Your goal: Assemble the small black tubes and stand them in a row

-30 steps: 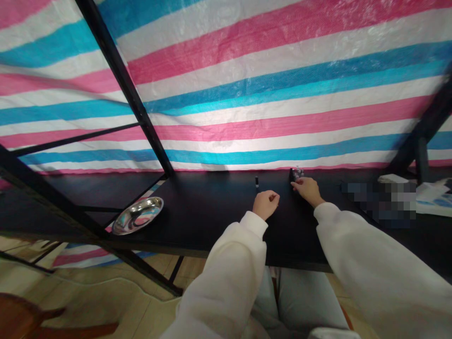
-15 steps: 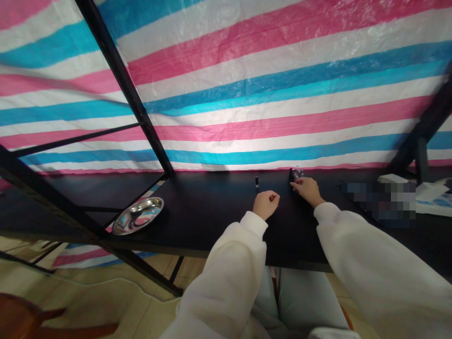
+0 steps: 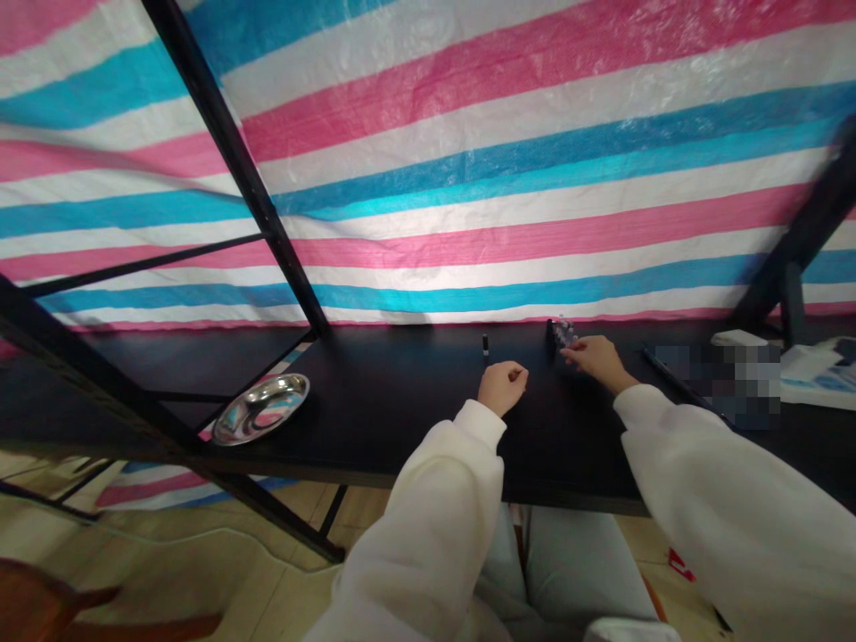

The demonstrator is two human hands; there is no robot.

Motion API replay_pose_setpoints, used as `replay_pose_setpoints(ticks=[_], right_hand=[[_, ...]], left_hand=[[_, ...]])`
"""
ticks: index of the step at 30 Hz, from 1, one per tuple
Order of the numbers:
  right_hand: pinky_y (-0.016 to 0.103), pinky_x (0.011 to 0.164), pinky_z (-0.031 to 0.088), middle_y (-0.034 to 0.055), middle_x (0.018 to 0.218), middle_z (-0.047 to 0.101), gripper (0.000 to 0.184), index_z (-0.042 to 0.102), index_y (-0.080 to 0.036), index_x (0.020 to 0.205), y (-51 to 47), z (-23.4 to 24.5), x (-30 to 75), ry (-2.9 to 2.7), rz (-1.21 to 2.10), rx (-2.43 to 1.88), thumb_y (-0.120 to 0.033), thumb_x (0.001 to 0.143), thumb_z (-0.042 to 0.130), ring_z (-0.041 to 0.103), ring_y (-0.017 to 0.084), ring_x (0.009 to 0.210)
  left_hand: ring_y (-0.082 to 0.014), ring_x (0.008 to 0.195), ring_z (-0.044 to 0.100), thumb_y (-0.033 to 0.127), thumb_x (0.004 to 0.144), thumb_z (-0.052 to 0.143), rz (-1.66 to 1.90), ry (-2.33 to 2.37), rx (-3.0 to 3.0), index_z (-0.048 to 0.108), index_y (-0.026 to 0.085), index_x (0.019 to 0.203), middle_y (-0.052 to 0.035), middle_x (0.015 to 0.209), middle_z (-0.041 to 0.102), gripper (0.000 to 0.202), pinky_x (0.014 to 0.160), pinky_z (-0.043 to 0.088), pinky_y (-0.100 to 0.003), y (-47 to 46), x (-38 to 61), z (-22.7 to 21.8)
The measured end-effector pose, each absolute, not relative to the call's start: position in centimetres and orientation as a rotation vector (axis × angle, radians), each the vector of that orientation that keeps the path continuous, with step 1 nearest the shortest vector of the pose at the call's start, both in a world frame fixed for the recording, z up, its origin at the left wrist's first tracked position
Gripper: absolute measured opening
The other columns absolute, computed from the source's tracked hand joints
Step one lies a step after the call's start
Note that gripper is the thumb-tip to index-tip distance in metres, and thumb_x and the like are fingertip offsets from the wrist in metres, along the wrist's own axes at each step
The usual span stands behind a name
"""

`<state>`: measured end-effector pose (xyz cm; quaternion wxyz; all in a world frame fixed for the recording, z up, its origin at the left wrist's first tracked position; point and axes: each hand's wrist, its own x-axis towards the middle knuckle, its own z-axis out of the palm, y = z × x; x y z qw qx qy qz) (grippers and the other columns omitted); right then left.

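My left hand (image 3: 502,386) rests on the black table (image 3: 374,410) as a loose fist, with nothing visible in it. A small dark vial (image 3: 485,346) stands upright just beyond it. My right hand (image 3: 597,359) lies further right, fingers curled, fingertips touching a small black holder with clear little pieces (image 3: 560,334) near the back of the table. What the fingers pinch, if anything, is too small to see. Both arms wear white sleeves.
A shiny metal dish (image 3: 262,407) sits at the table's front left edge. Black metal frame bars (image 3: 234,160) rise at left and right. A striped pink, blue and white tarp (image 3: 508,160) hangs behind. Papers and a blurred patch (image 3: 728,379) lie at the right.
My right hand has shifted a little to the right along the table, still at the small black holder. The left hand has stayed put.
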<state>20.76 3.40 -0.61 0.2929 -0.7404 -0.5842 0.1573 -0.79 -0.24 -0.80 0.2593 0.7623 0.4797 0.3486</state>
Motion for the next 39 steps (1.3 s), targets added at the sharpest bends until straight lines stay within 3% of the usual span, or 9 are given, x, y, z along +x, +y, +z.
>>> replay_pose_setpoints(ticks=[5, 10, 15, 21, 39], right_hand=[[0.019, 0.039, 0.041, 0.0084, 0.069, 0.067, 0.016, 0.066, -0.010, 0.072, 3.7, -1.2, 23.1, -1.542, 0.581, -1.970, -0.025, 0.069, 0.061, 0.057, 0.011, 0.047], [0.017, 0.037, 0.042, 0.0067, 0.060, 0.064, 0.014, 0.067, -0.008, 0.075, 4.0, -1.5, 23.4, -1.519, 0.665, -2.013, -0.018, 0.066, 0.062, 0.057, 0.011, 0.047], [0.020, 0.044, 0.045, 0.0057, 0.056, 0.062, 0.021, 0.068, -0.008, 0.083, 4.2, -1.3, 22.5, -1.576, 0.573, -2.059, -0.020, 0.068, 0.061, 0.059, 0.014, 0.052], [0.024, 0.064, 0.046, 0.0083, 0.075, 0.068, 0.020, 0.071, -0.013, 0.075, 4.5, -1.4, 21.5, -1.705, 0.235, -2.104, -0.029, 0.069, 0.060, 0.064, 0.021, 0.076], [0.026, 0.065, 0.044, 0.0099, 0.078, 0.068, 0.029, 0.070, -0.016, 0.082, 4.6, -2.0, 21.1, -1.687, 0.136, -2.149, -0.040, 0.074, 0.055, 0.064, 0.021, 0.078]], left_hand=[[-0.0091, 0.056, 0.055, 0.027, 0.078, 0.047, 0.939, 1.299, 2.069, 0.066, 0.014, 0.073, -0.0018, 0.062, 0.063, 0.023, 0.058, 0.044, -0.021, -0.2, -0.8, -0.8], [-0.0086, 0.054, 0.054, 0.027, 0.078, 0.047, 0.944, 1.298, 2.071, 0.065, 0.014, 0.073, -0.0017, 0.063, 0.064, 0.023, 0.058, 0.044, -0.021, -0.4, -0.9, -0.7], [-0.0087, 0.054, 0.054, 0.027, 0.078, 0.048, 0.922, 1.318, 2.056, 0.066, 0.014, 0.074, -0.0021, 0.064, 0.064, 0.023, 0.059, 0.045, -0.021, -0.4, -0.8, -0.5], [-0.0089, 0.054, 0.054, 0.027, 0.078, 0.048, 0.913, 1.325, 2.054, 0.067, 0.014, 0.076, -0.0020, 0.063, 0.064, 0.022, 0.059, 0.044, -0.021, -0.4, -0.8, -0.6], [-0.0088, 0.055, 0.054, 0.027, 0.079, 0.047, 0.928, 1.329, 2.060, 0.066, 0.014, 0.075, -0.0024, 0.065, 0.064, 0.023, 0.059, 0.045, -0.021, -0.5, -0.8, -0.6]])
